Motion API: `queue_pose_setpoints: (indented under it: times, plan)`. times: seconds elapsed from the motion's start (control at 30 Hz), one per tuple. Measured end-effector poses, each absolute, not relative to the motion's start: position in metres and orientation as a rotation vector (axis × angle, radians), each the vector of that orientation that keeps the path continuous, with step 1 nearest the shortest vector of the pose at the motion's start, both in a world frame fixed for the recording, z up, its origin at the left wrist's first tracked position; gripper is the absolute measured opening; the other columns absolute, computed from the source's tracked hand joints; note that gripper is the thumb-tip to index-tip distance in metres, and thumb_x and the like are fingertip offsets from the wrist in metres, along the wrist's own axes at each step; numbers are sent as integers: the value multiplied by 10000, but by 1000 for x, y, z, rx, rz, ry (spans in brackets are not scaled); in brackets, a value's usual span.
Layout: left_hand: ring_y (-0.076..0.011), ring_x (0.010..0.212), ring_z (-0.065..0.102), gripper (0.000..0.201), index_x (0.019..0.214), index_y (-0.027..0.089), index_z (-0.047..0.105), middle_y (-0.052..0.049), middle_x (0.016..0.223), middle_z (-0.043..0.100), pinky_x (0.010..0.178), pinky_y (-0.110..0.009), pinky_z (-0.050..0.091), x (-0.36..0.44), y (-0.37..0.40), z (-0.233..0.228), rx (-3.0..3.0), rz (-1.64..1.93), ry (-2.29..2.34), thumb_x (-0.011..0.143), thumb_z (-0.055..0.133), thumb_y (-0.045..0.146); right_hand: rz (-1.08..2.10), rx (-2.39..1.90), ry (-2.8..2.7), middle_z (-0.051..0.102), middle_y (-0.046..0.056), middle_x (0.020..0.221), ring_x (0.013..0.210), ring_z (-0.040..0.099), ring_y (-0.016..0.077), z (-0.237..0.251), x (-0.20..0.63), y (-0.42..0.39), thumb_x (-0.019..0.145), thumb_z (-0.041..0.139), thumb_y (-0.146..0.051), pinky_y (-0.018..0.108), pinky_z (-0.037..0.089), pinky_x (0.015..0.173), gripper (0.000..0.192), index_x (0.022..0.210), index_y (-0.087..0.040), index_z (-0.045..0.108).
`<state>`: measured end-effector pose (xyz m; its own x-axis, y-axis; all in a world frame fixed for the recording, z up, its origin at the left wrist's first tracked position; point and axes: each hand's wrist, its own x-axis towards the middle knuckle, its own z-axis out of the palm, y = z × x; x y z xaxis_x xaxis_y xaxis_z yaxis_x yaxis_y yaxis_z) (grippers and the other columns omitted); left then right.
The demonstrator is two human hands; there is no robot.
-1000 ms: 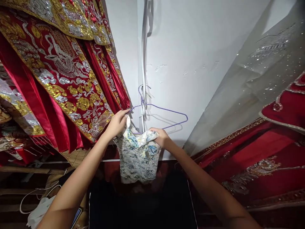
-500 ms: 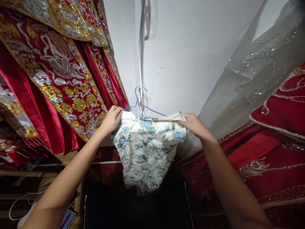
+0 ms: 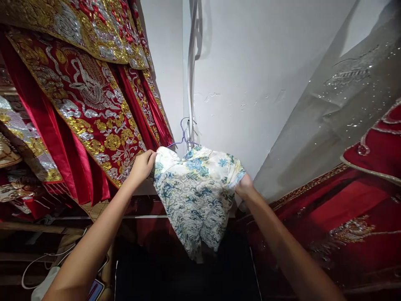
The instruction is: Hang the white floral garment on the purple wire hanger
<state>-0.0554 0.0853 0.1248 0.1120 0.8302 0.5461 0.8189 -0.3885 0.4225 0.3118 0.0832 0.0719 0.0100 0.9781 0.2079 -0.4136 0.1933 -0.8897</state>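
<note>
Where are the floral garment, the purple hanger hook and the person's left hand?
floral garment [image 3: 196, 196]: head view, middle of its patterned front.
purple hanger hook [image 3: 183, 129]: head view, the wire loop above the collar.
left hand [image 3: 142, 165]: head view, back of the hand.

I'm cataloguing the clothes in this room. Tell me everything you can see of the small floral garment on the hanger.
The floral garment is small, of cream cloth with blue, teal and yellow flowers, slightly glossy like brocade. It hangs draped over a purple wire hanger against the white wall, its hem skewed toward the lower right. The left hand grips its left shoulder; the right hand holds its right edge.
</note>
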Motion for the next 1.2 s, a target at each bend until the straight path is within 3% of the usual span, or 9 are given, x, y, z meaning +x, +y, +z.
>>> queue_pose_setpoints:
  times: [0.2,0.37,0.43,0.53,0.7,0.8,0.9,1.07,1.2]
  plan:
    - [-216,836,632,365,1109,209,600,-50,961,704,705,-284,414,-37,83,139,2238,1292,1677,981,389,478,1322,-632,-994,721,77,1122,1144,636,305,107,322,80,838,641,-466,487,517,976,290,1000,-230,693]
    - [-212,756,611,370,979,186,631,-44,836,681,678,-294,423,-21,91,150,2213,1363,1647,922,511,532,1437,-509,-1494,714,115,1115,1124,643,297,141,279,46,900,388,-717,472,514,957,649,1146,-195,686]
    - [-221,816,620,352,887,178,638,-57,858,680,746,-316,454,-21,90,144,2269,1350,1532,921,528,511,1477,-546,-1907,713,119,1121,1096,650,286,134,271,33,899,432,-700,441,521,941,631,1163,-188,692]
    - [-235,995,617,325,891,175,659,-85,1003,676,924,-370,468,-20,78,128,2341,1284,1210,929,538,474,1107,-783,-2336,668,90,1240,1132,624,272,103,270,28,883,600,-534,422,498,980,472,1255,-248,648]
    - [-261,1244,549,354,932,206,732,-107,1200,650,1121,-448,377,8,43,117,2257,1006,864,963,479,452,257,-1018,-2275,241,183,1606,1457,276,374,42,252,49,755,741,-465,570,291,1162,1037,1577,-185,175]
    - [-287,1295,525,347,977,238,752,-98,1231,658,1160,-486,335,35,22,126,2236,960,683,952,496,470,17,-991,-2247,177,168,1631,1493,170,386,26,230,57,776,700,-470,615,169,1195,989,1572,-191,182]
    - [-282,1339,497,369,1104,243,723,-95,1254,659,1180,-481,314,55,9,138,2181,953,613,964,469,471,-16,-906,-2207,369,139,1551,1448,289,381,24,220,60,803,653,-428,596,187,1199,784,1501,-238,349]
    - [-286,1419,403,586,1391,255,531,-80,1486,491,1201,-461,296,34,23,140,1957,1050,711,851,671,434,-64,-791,-2103,471,189,1381,1291,447,397,31,253,64,658,740,-533,531,374,1097,1006,1506,-172,338]
    - [-350,1252,563,579,1157,188,682,-149,1268,656,1071,-547,441,-20,40,113,1561,1164,944,768,675,617,-152,-1062,-1932,465,153,1294,1185,474,391,44,299,72,592,749,-546,537,406,1022,1069,1522,-208,345]
